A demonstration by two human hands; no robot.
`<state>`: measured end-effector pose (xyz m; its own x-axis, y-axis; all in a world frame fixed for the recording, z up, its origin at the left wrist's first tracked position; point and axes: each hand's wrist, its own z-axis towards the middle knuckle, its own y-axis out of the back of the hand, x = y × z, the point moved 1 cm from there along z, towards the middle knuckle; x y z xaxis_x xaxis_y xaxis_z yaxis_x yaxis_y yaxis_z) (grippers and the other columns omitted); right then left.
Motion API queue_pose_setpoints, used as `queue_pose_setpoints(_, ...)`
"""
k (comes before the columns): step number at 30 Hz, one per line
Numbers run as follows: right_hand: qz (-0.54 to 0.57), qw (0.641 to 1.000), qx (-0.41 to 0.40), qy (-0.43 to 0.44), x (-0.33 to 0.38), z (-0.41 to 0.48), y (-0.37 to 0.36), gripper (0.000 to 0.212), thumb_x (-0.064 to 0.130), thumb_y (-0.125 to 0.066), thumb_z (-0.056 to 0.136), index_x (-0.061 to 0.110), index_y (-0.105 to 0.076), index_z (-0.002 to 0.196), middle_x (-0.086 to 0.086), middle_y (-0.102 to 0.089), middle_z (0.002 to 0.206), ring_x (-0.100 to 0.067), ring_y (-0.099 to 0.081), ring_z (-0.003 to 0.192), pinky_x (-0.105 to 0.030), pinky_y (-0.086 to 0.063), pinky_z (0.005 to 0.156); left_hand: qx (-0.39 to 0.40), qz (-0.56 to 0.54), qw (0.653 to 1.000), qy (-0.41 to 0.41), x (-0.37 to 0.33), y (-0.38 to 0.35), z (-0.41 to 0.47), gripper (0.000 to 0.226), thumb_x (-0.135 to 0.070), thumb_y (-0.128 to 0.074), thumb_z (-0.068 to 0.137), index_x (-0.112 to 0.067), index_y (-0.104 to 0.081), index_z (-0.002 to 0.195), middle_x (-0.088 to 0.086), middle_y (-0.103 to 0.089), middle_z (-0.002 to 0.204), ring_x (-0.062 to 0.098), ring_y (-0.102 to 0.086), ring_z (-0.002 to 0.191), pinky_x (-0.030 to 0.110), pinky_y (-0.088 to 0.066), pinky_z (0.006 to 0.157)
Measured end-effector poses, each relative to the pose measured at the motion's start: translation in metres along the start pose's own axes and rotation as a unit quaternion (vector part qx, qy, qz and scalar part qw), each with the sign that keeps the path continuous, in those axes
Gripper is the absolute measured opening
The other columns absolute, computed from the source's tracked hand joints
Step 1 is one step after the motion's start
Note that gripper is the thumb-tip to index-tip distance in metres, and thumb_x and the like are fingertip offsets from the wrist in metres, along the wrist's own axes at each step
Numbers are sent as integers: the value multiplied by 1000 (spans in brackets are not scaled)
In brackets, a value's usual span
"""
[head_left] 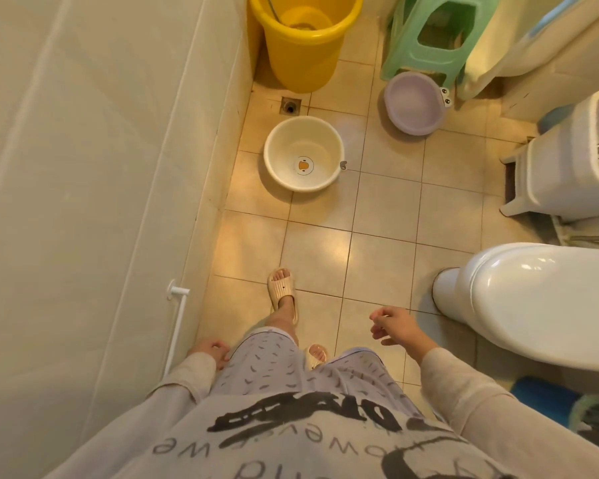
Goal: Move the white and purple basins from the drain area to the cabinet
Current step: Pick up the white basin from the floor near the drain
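Observation:
A white basin (303, 153) with a duck face printed inside sits upright on the tiled floor, just below the floor drain (291, 106). A purple basin (415, 103) leans tilted against the green stool (429, 36) to the right of it. My left hand (211, 350) hangs by my left thigh, fingers curled, holding nothing. Out in front of my right leg is my right hand (393, 326), fingers loosely apart and empty. Both hands are well short of the basins.
A yellow bucket (303, 39) stands in the far corner by the wall. A white toilet (533, 302) fills the right side, with a white bin (581, 157) behind it. A tiled wall with a white rail (177, 326) runs along the left. My slippered feet stand on the tiles.

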<state>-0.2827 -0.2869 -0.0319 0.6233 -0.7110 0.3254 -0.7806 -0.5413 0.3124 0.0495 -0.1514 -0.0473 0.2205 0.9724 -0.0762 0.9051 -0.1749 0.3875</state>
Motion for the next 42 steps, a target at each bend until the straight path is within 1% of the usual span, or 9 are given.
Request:
queue_pose_setpoints(3, 0, 999, -8, -36, 12, 12, 7, 14, 13, -47, 91, 8, -60, 89, -8, -63, 74, -20, -59, 68, -28, -46, 61, 5, 12, 999, -49, -75, 29, 9, 20, -9, -45, 90, -13, -56, 75, 6, -60, 76, 13, -50, 55, 19, -34, 49)
queue_pose_setpoints(7, 6, 997, -27, -73, 23, 21, 17, 18, 17, -48, 93, 5, -61, 96, -10, -64, 77, -22, -61, 71, -29, -48, 63, -14, 38, 991, -124, -169, 70, 20, 13, -9, -47, 88, -13, -59, 87, 11, -66, 93, 11, -51, 53, 18, -32, 48)
queue_pose_setpoints(13, 10, 994, -34, -101, 50, 34, 39, 17, 18, -48, 93, 6, -60, 91, -8, -63, 72, -19, -59, 66, -28, -47, 63, -38, 23, 984, -172, -257, 110, 37, 20, -9, -47, 86, -17, -58, 71, 11, -67, 89, -2, -51, 29, 18, -33, 48)
queue_pose_setpoints(24, -23, 999, -9, -36, 190, 117, 108, 14, 14, -49, 91, 6, -60, 89, -9, -63, 70, -20, -58, 64, -27, -45, 56, -9, 4, 1000, -21, -260, 90, 58, 18, -7, -49, 89, -7, -64, 79, 7, -61, 71, 14, -49, 52, 21, -38, 53)
queue_pose_setpoints(27, -31, 1000, -2, 0, 237, 140, 137, 13, 15, -50, 91, 8, -60, 88, -9, -63, 72, -19, -58, 64, -25, -46, 54, 12, -60, 998, 14, -263, 79, 62, 21, -3, -46, 92, -2, -58, 73, 7, -56, 66, 19, -49, 54, 22, -40, 46)
queue_pose_setpoints(30, -51, 998, 11, 25, 272, 160, 159, 12, 14, -49, 91, 9, -60, 91, -9, -63, 74, -19, -59, 65, -25, -46, 56, 0, -125, 992, 33, -274, 71, 62, 17, 5, -41, 91, -2, -57, 89, 9, -53, 64, 23, -47, 54, 25, -43, 45)
queue_pose_setpoints(33, -99, 995, 19, 19, 287, 176, 173, 11, 14, -50, 89, 10, -61, 90, -7, -63, 71, -18, -58, 63, -23, -45, 54, -6, -146, 989, 35, -296, 72, 64, 17, 5, -41, 90, -2, -56, 87, 9, -53, 64, 22, -49, 49, 25, -39, 46)
queue_pose_setpoints(37, -101, 995, 12, -5, 298, 196, 185, 12, 14, -50, 88, 10, -61, 90, -7, -63, 70, -18, -59, 62, -23, -44, 54, -29, -160, 986, 23, -340, 92, 84, 29, 3, -41, 91, -10, -52, 68, 8, -53, 64, 2, -45, 19, 11, -34, 30)
queue_pose_setpoints(42, -88, 996, 4, -29, 308, 216, 184, 12, 13, -49, 89, 9, -61, 91, -7, -64, 71, -20, -59, 63, -23, -44, 54, -26, -149, 988, -10, -411, 119, 112, 33, 2, -44, 91, -12, -50, 62, 7, -51, 63, 2, -47, 21, 10, -30, 24)
